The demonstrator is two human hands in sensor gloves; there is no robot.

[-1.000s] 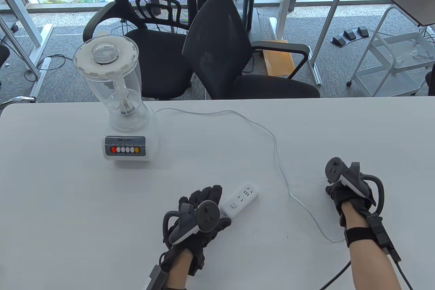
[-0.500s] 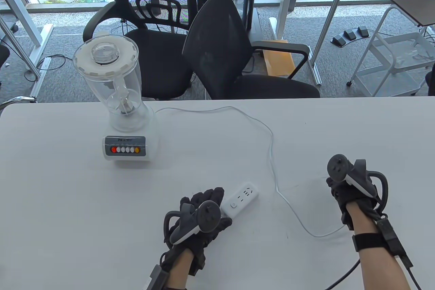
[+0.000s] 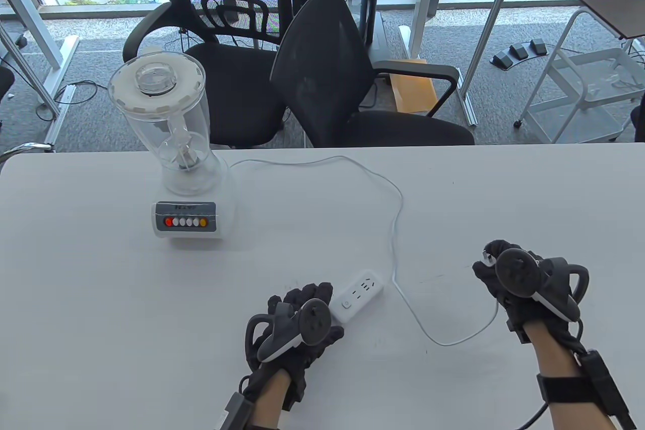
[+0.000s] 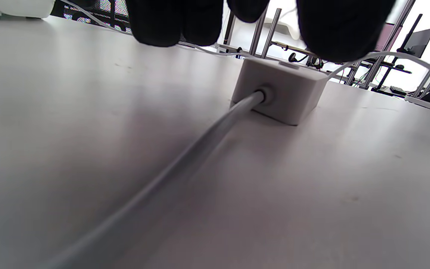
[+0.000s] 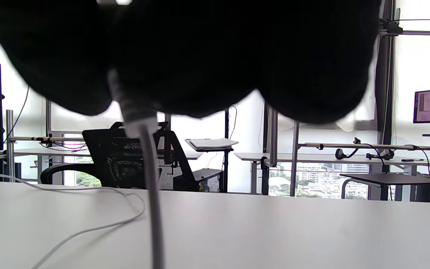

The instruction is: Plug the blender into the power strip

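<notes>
Right hand raised, gripping plug.

1. one blender on the table.
2. one power strip, with one power button and two socket groups showing on top.
3. one thin white cord from the blender; one thicker cable out of the strip's end.
4. six buttons on the blender's panel: one red, four white, one orange.
5. two gloved hands: left hand, right hand, one tracker on each.
6. two black chairs behind the table.
7. one white cart at the right.
</notes>
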